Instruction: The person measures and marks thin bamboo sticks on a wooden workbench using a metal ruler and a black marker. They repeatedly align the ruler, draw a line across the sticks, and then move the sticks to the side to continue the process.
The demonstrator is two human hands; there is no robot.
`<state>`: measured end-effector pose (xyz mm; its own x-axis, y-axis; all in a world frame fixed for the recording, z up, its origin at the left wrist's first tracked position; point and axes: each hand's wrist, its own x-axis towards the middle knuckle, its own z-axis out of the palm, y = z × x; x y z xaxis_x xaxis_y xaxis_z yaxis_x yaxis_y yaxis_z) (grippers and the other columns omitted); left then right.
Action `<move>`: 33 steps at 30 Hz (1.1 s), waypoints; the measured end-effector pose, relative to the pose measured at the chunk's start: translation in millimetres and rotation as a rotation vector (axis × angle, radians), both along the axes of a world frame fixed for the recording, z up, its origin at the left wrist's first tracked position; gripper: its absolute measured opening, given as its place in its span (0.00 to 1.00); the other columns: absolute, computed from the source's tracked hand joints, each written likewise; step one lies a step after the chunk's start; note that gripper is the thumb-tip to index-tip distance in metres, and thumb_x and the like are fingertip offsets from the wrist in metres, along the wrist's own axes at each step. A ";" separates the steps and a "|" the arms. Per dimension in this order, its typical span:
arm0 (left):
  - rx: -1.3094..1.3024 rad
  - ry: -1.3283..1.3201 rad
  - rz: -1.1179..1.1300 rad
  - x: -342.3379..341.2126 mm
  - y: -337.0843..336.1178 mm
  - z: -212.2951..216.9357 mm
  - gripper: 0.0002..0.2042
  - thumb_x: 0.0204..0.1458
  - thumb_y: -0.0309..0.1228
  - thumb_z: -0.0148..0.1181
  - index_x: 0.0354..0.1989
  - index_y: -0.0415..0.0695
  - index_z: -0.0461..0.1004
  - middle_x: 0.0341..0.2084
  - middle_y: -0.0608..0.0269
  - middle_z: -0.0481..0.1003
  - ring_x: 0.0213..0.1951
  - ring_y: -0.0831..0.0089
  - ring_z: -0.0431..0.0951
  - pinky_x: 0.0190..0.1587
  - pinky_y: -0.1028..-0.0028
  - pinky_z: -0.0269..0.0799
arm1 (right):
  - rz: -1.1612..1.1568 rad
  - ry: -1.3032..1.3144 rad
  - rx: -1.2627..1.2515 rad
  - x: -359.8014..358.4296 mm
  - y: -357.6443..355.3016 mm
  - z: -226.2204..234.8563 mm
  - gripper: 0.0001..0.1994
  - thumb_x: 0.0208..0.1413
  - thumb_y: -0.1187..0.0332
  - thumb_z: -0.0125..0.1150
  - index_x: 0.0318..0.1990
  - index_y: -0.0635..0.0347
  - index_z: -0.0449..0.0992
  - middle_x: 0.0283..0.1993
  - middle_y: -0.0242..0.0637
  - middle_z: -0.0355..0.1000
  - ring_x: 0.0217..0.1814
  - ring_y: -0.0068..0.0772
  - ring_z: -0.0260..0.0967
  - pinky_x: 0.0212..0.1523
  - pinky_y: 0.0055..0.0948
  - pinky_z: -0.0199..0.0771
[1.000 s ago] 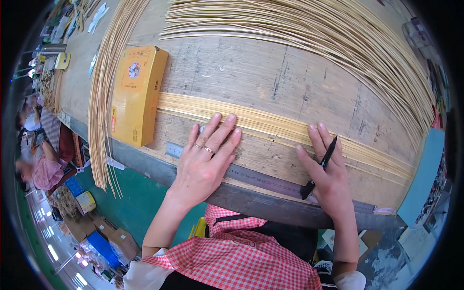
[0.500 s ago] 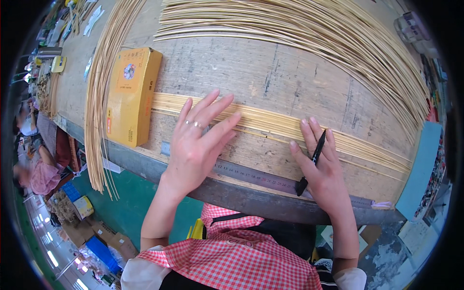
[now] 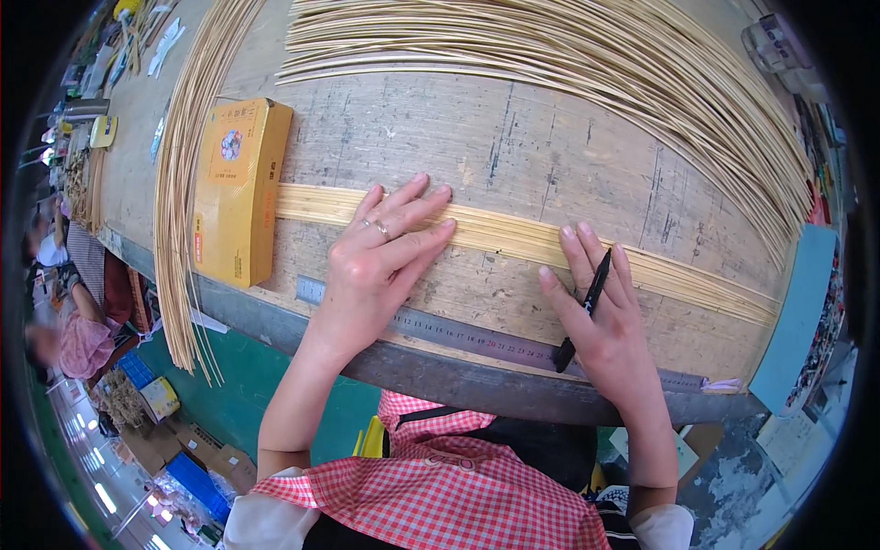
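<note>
A flat band of thin pale wooden sticks (image 3: 513,240) lies side by side across the worktable. My left hand (image 3: 380,266), with a ring on it, rests on the band left of its middle, fingers outstretched. Farther right, my right hand (image 3: 600,307) touches the band with its fingertips. It holds a black marker pen (image 3: 594,286) slantwise between its fingers, tip pointing away from me. The band's left ends meet a yellow box (image 3: 225,197); whether they touch its side or run under it is hidden. Its right ends reach a blue-green board (image 3: 796,316).
A metal ruler (image 3: 467,337) lies along the table's near edge, below my hands. A large bundle of long sticks (image 3: 550,46) curves across the far side. Another bundle (image 3: 179,211) hangs over the edge left of the box. Other people sit at far left.
The sticks along the near side of the band have moved inward, so the band is narrower and its gaps have closed. Both hands stay on it; the pen remains in my right hand.
</note>
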<state>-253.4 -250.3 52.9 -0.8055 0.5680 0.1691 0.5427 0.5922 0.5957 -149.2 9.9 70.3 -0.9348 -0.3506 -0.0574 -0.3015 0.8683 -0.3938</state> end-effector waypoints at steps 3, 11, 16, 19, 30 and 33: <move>-0.012 0.032 -0.010 0.6 -1.6 -1.8 0.13 0.52 0.25 0.67 0.46 0.48 0.84 0.56 0.62 0.79 0.64 0.58 0.72 0.67 0.47 0.62 | -0.001 -0.012 0.002 0.6 -0.8 -0.5 0.22 0.60 0.71 0.50 0.62 0.58 0.72 0.76 0.51 0.54 0.80 0.55 0.49 0.74 0.62 0.48; -0.093 0.144 -0.102 2.3 -6.0 -3.2 0.18 0.51 0.24 0.68 0.52 0.46 0.80 0.59 0.60 0.76 0.65 0.56 0.72 0.66 0.45 0.63 | -0.026 -0.031 -0.009 2.9 -1.7 -5.0 0.23 0.60 0.72 0.50 0.64 0.57 0.71 0.76 0.50 0.55 0.80 0.54 0.49 0.75 0.61 0.47; -0.275 0.018 -0.145 15.1 -6.0 7.1 0.32 0.49 0.31 0.69 0.66 0.52 0.70 0.70 0.58 0.62 0.72 0.55 0.61 0.69 0.43 0.55 | -0.039 -0.022 -0.016 2.0 -2.5 -3.9 0.23 0.60 0.72 0.50 0.64 0.58 0.71 0.76 0.50 0.55 0.79 0.54 0.50 0.74 0.61 0.48; -0.348 -0.043 -0.173 19.3 -5.9 9.7 0.38 0.48 0.37 0.68 0.71 0.53 0.64 0.74 0.57 0.55 0.74 0.55 0.55 0.70 0.42 0.52 | -0.046 -0.027 -0.018 2.0 -3.9 -3.4 0.23 0.60 0.72 0.50 0.64 0.58 0.71 0.76 0.50 0.55 0.79 0.54 0.51 0.74 0.61 0.48; -0.389 -0.043 -0.213 18.2 -12.2 7.4 0.42 0.51 0.49 0.62 0.74 0.46 0.55 0.76 0.57 0.51 0.75 0.56 0.52 0.70 0.43 0.51 | -0.082 -0.063 0.016 4.7 -12.6 -0.9 0.23 0.59 0.72 0.50 0.64 0.55 0.72 0.75 0.46 0.57 0.79 0.54 0.50 0.74 0.62 0.47; -0.387 -0.056 -0.215 18.7 -14.0 5.5 0.44 0.51 0.51 0.61 0.75 0.45 0.53 0.76 0.57 0.50 0.75 0.56 0.52 0.71 0.43 0.51 | -0.080 -0.058 0.032 4.9 -13.6 -2.0 0.24 0.60 0.73 0.49 0.64 0.55 0.72 0.76 0.46 0.57 0.79 0.54 0.50 0.74 0.60 0.48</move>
